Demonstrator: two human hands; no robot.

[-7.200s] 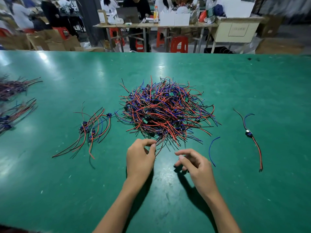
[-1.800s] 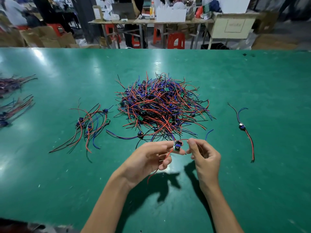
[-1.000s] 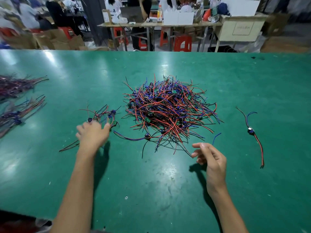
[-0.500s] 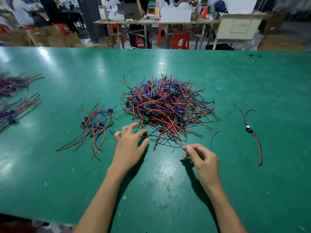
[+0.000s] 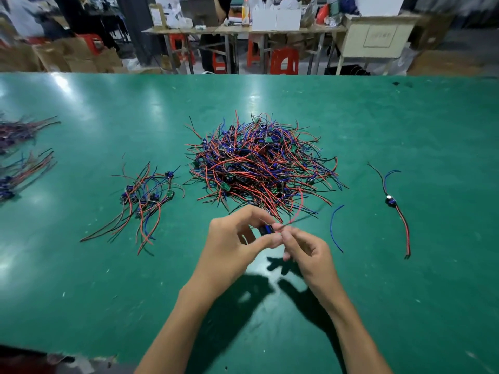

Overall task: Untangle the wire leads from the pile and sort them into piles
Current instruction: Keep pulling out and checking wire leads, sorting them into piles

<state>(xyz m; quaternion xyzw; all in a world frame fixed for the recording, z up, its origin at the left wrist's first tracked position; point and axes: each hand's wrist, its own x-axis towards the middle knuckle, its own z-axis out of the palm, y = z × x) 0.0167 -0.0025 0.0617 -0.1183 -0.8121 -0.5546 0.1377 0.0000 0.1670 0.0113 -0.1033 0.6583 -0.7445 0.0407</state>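
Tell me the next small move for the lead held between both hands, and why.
Probably draw it toward you, clear of the big tangled pile of red, blue and black wire leads. The left hand pinches its small blue component, the right hand its wires, whose far ends still reach the pile's near edge.

Place: assembly workshop.
Evidence: wide green worktable (image 5: 405,306); cardboard boxes (image 5: 81,56) upper left; red stools (image 5: 284,60) and cluttered bench (image 5: 243,29) top centre.
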